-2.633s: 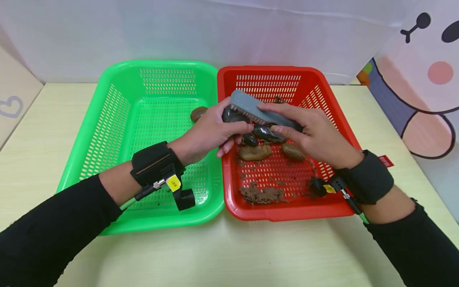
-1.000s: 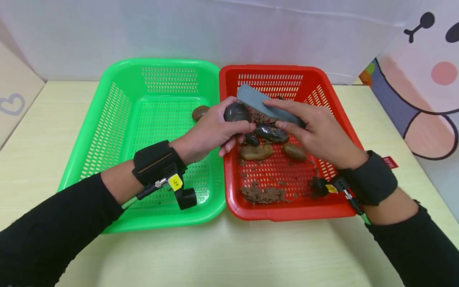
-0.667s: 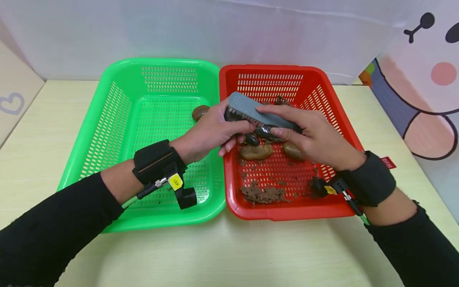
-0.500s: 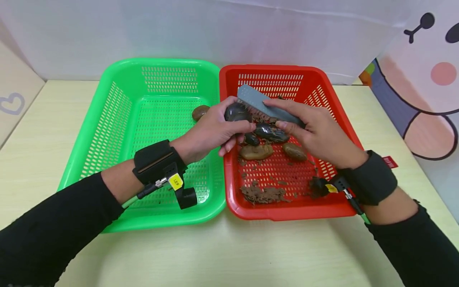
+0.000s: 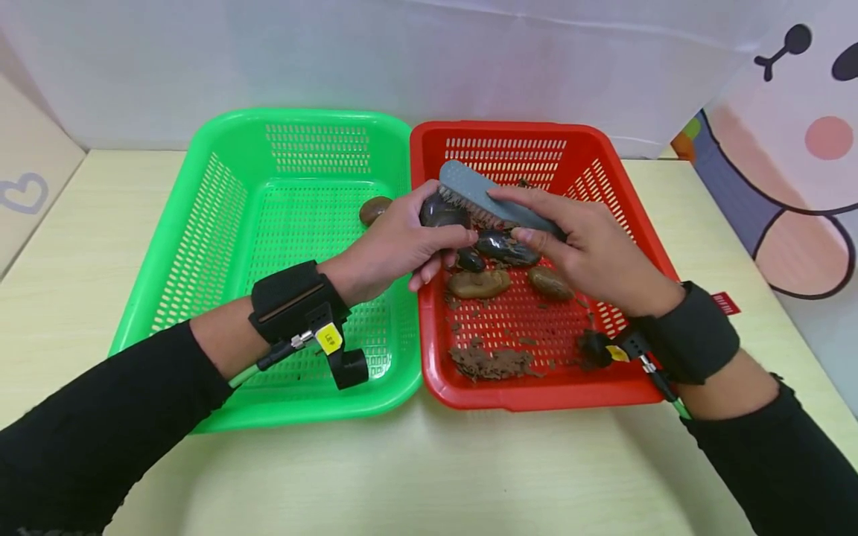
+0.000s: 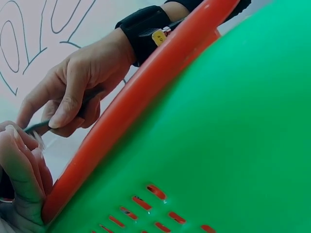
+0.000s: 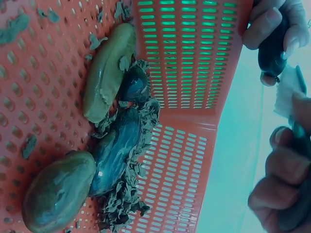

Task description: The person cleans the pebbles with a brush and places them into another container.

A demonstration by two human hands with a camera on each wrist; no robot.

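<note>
A smooth dark stone (image 5: 439,211) is gripped by my left hand (image 5: 395,242) above the rim between the two baskets. My right hand (image 5: 593,242) holds a grey-blue scrubbing brush (image 5: 492,199) by its handle, bristles facing down and left. In the head view the bristles overlap the stone's upper right edge; whether they touch is unclear. The right wrist view shows the stone (image 7: 273,51) with the brush bristles (image 7: 287,94) close beside it. Beneath the hands, a red basket (image 5: 429,350) holds several stones, including a long tan one (image 5: 479,284) and a shiny black one (image 5: 507,248).
Brown crumbly dirt (image 5: 494,363) lies in the red basket's near part, with more behind the stones. On the left, a green basket (image 5: 144,298) adjoins it and contains a brown stone (image 5: 374,211), partly behind my left hand. A pale wall stands behind the table (image 5: 429,476).
The brush has gone back and forth over the stone, across it and off to the upper right. Since half a second ago it has shifted slightly left. My left hand stays nearly still.
</note>
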